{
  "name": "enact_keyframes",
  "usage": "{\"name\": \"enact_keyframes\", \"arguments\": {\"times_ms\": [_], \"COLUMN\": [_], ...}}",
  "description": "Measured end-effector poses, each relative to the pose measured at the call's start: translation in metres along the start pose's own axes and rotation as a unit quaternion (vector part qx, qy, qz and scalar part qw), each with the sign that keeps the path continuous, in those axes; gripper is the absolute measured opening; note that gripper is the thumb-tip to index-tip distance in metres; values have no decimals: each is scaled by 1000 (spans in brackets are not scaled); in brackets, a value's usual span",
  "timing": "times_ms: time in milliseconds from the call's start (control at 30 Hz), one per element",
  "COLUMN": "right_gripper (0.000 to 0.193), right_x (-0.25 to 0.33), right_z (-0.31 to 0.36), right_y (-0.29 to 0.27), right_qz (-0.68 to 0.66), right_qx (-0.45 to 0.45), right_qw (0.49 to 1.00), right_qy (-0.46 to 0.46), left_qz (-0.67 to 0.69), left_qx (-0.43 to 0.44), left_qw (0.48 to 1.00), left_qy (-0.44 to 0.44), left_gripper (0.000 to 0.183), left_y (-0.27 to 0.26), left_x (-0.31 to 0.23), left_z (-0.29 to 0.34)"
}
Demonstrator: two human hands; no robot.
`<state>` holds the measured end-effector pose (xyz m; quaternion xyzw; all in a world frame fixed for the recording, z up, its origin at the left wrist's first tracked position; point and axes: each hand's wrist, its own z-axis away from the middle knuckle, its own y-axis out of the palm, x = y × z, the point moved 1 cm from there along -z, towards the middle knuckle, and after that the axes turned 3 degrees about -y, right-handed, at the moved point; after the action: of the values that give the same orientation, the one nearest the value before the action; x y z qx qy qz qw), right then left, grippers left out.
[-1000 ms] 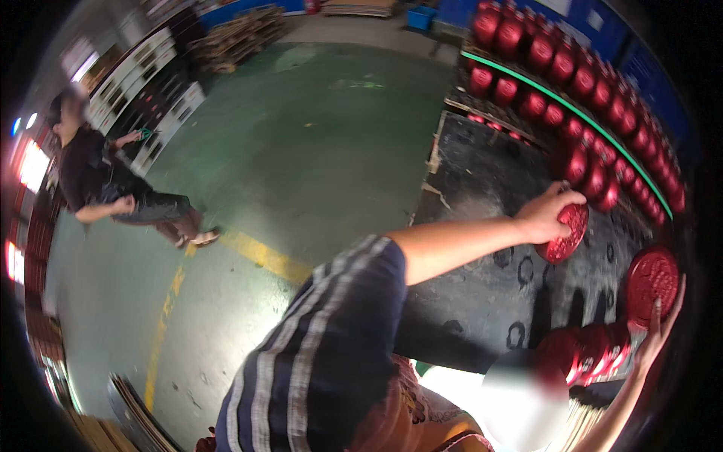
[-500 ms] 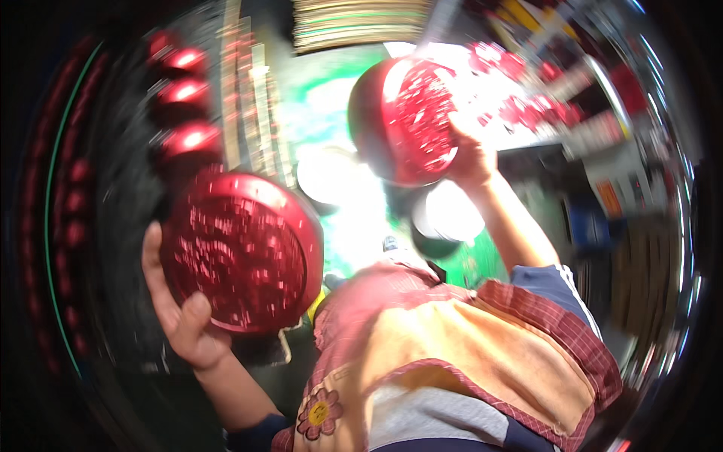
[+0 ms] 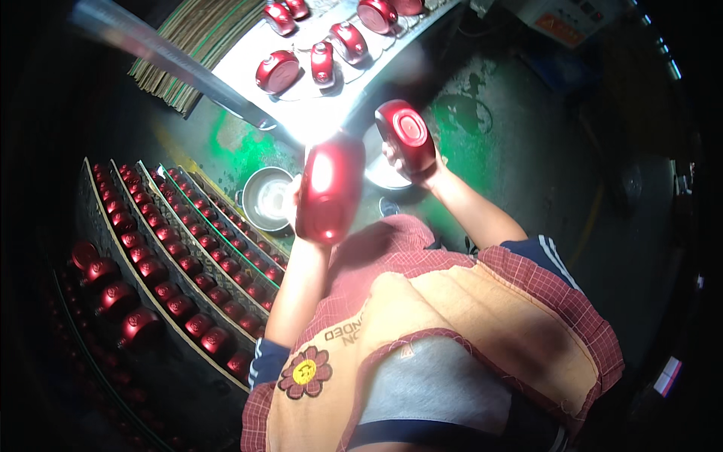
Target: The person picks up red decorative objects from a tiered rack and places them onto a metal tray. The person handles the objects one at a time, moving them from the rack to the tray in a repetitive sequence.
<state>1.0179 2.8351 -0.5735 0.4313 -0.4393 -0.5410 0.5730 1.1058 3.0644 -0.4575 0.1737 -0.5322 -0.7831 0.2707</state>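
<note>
My left hand [image 3: 300, 215] grips a glossy red, flat-sided bottle [image 3: 329, 184], which hides part of the fingers. To the right, my right hand [image 3: 428, 167] is closed round a second red bottle [image 3: 407, 132]. Its oval base faces up toward me. Both bottles are held apart in front of my apron, close to the near edge of a brightly lit white table [image 3: 252, 41]. Several similar red bottles [image 3: 322, 65] with short necks are on that table.
Long boards [image 3: 197, 290] carrying rows of red bottles stretch along the left. A metal pot [image 3: 245, 202] and a pale basin [image 3: 388, 179] stand on the green-stained floor. A metal bar [image 3: 173, 68] crosses before stacked cardboard [image 3: 197, 34]. A white box [image 3: 561, 19] stands far right.
My view has swung, bringing the table and the bottle rows into sight. The two bottles are nearer each other, and the left one has moved inward and been turned edge-on. Both stay in hand.
</note>
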Motion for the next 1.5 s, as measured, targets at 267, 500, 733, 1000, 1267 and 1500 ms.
{"name": "enact_keyframes", "arguments": {"times_ms": [267,500,733,1000,1267,1500], "right_gripper": [61,71,70,71,58,55], "right_x": [148,158,154,158,164,171], "right_z": [-55,-50,-24,-23,-18,-14], "right_y": [-37,-30,-35,-33,-20,-22], "right_qz": [-131,-176,-136,-187,-102,-44], "right_qx": [31,79,60,42,60,80], "right_qw": [991,981,988,980,988,990], "right_qy": [-17,1,-50,-53,-100,-104], "left_qz": [22,100,127,133,140,-168], "left_qx": [134,143,153,144,137,28], "left_qw": [978,958,943,939,943,984], "left_qy": [-155,-226,-266,-282,-269,-46], "left_gripper": [69,75,79,78,80,50], "left_y": [43,36,37,48,45,37], "left_x": [83,94,107,108,109,105], "left_z": [-191,-205,-189,-184,-186,-194]}}
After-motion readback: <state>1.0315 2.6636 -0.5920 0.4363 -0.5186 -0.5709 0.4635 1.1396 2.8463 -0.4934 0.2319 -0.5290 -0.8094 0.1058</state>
